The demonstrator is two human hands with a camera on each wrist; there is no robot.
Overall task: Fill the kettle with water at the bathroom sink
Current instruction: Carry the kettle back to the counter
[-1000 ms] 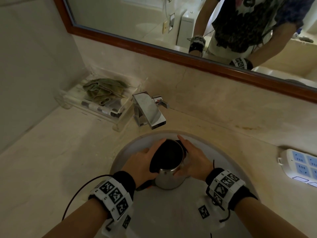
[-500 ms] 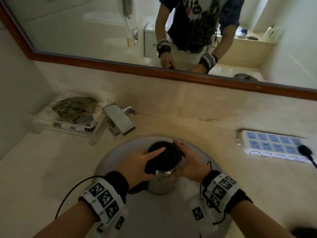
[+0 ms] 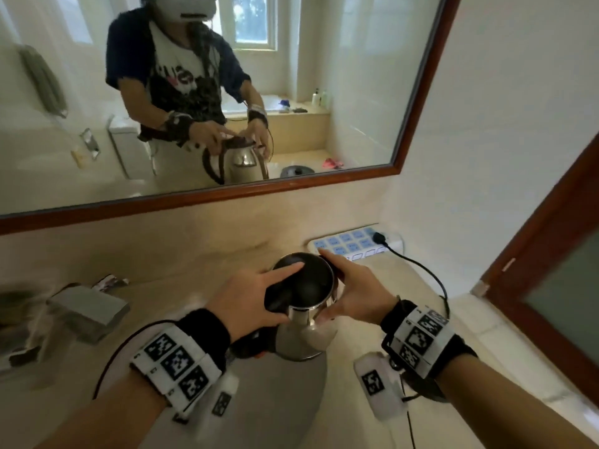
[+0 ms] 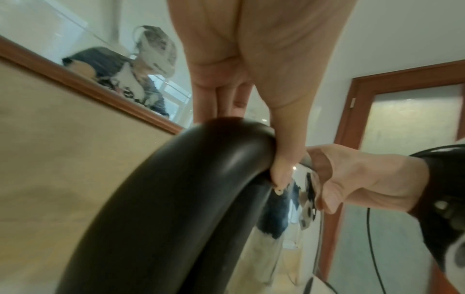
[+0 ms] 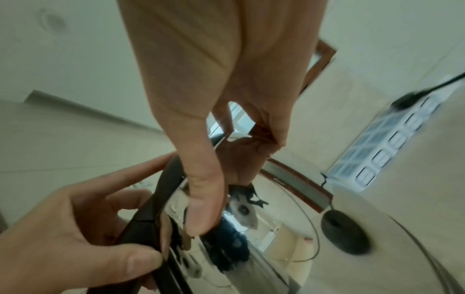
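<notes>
The steel kettle (image 3: 301,332) with a black lid and handle hangs upright over the right part of the round sink basin (image 3: 278,409). My left hand (image 3: 249,296) grips the top of the black handle (image 4: 176,199), thumb hooked under it and index finger laid across the lid. My right hand (image 3: 353,293) holds the far side at the rim, with its thumb on the shiny body (image 5: 251,238). The mirror shows the kettle lifted between both hands. Whether the lid is fully down, I cannot tell.
The square chrome faucet (image 3: 90,311) stands at the left, well away from the kettle. A white power strip (image 3: 350,246) with a black plug and cable (image 3: 418,270) lies just behind the kettle. A wood-framed door (image 3: 551,270) is at the right. A dark drain (image 5: 344,232) sits in the basin.
The kettle has risen out of the basin and shifted right, away from the faucet, toward the power strip. Both hands kept their hold. My view swung up and right.
</notes>
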